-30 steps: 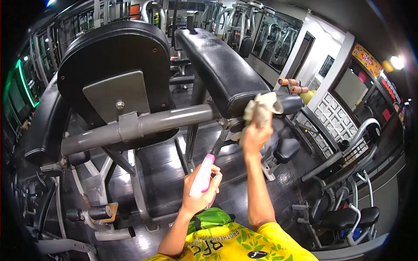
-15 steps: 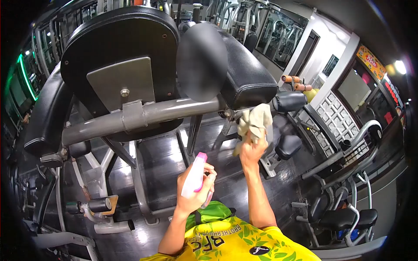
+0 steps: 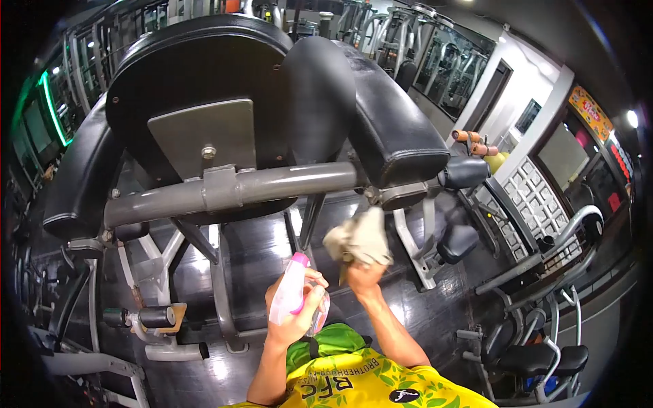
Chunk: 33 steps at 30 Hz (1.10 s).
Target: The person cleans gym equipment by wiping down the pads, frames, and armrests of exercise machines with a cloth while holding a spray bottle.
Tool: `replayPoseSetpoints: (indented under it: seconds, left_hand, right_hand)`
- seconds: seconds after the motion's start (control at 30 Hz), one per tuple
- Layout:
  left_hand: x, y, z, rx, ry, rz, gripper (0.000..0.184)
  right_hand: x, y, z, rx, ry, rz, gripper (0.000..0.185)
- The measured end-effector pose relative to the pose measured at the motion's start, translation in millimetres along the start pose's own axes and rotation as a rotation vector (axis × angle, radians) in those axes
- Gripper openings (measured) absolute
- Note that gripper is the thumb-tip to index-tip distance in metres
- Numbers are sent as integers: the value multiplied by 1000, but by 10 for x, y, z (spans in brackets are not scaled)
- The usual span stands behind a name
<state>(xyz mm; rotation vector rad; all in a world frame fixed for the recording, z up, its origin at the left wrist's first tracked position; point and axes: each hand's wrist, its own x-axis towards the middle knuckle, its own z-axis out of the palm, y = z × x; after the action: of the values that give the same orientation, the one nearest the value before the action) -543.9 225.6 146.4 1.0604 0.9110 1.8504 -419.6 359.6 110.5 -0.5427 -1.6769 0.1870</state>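
Note:
A spray bottle [image 3: 291,289] with a pink top and a clear body is held in my left hand [image 3: 299,313], its fingers wrapped round it close to my chest. My right hand [image 3: 366,279] grips a crumpled cream cloth [image 3: 360,238], which hangs in the air below the machine's right pad. Ahead of both hands stands a gym machine with a black backrest [image 3: 197,88], a grey metal crossbar [image 3: 272,190] and black padded side cushions, the right cushion [image 3: 394,122] being nearest the cloth. Cloth and cushion are apart.
A small black seat [image 3: 457,243] on a grey frame stands beyond my right hand. More machines fill the right side, including a black bench [image 3: 544,347]. At lower left are foam rollers [image 3: 156,317] on a metal frame. Dark flooring [image 3: 272,238] shows between the frames.
My right hand has brought the cloth down and left, away from the end of the right cushion. My left hand with the spray bottle has shifted slightly left and down. The view has shifted a little.

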Motion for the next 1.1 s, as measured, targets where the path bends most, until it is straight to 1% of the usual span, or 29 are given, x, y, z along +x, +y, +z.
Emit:
replayPoseSetpoints:
  seconds: [0.07, 0.13, 0.2, 0.23, 0.27, 0.3, 0.33, 0.4, 0.43, 0.47, 0.53, 0.57, 0.6, 0.67, 0.7, 0.73, 0.8, 0.83, 0.9, 0.93, 1.0, 1.03, 1.1]
  left_hand:
    - [-50, 38, -61, 17, 31, 18, 10]
    - [-103, 90, -136, 49, 81, 44, 10]
    - [-145, 164, -222, 87, 101, 87, 10]
    - [-170, 216, -268, 106, 132, 88, 11]
    - [-202, 265, -313, 123, 166, 85, 11]
    - [-229, 297, -365, 205, 226, 124, 12]
    - [-265, 328, -422, 284, 285, 156, 12]
    - [-366, 410, -540, 316, 395, 187, 13]
    - [-426, 453, -600, 332, 461, 214, 14]
    - [-495, 496, -690, 397, 488, 233, 15]
    - [-613, 626, -813, 359, 576, 232, 15]
    - [-675, 699, -892, 383, 593, 239, 14]
    - [-734, 776, -942, 391, 655, 223, 14]
    - [-813, 931, -1039, 437, 756, 264, 15]
    - [-854, 994, -1097, 476, 806, 288, 15]
    - [-902, 1043, -1169, 507, 837, 296, 15]
    - [-956, 1135, -1251, 537, 911, 337, 15]
    - [-964, 1207, -1265, 609, 939, 365, 15]
    - [-986, 1245, -1331, 609, 982, 394, 15]
    - [-986, 1267, -1359, 602, 1002, 415, 15]
    - [-946, 1319, -1353, 597, 1024, 437, 15]
    - [-922, 1343, -1351, 597, 1012, 454, 15]
    - [-872, 1354, -1366, 590, 995, 467, 13]
  right_hand:
    - [-166, 112, -93, -82, 123, 119, 25]
    - [-51, 105, -48, -204, 441, 180, 27]
    - [-72, 59, -46, 370, 418, 372, 30]
    - [-2, -65, 71, 383, 481, 482, 27]
    - [72, -223, 155, 390, 537, 597, 29]
    - [130, -357, 187, 482, 378, 640, 23]
    - [194, -469, 198, 551, 134, 596, 22]
    - [215, -601, 346, 688, -110, 682, 21]
    - [195, -619, 493, 851, -161, 763, 22]
    - [281, -780, 562, 940, -294, 811, 24]
    - [196, -676, 768, 987, -487, 874, 39]
    - [241, -744, 850, 1030, -618, 902, 43]
    - [299, -848, 929, 1137, -690, 873, 46]
    - [413, -1134, 1070, 1116, -786, 793, 48]
    - [413, -1125, 1180, 1030, -844, 667, 48]
    - [442, -1200, 1236, 1062, -864, 688, 47]
    - [522, -1320, 1368, 1047, -869, 527, 41]
    - [535, -1349, 1434, 1063, -887, 518, 41]
    - [560, -1387, 1550, 1033, -871, 412, 40]
    - [581, -1437, 1612, 1046, -882, 404, 40]
    - [609, -1539, 1711, 1092, -828, 370, 41]
    - [612, -1552, 1760, 1123, -840, 374, 43]
    - [624, -1552, 1854, 1152, -850, 379, 42]
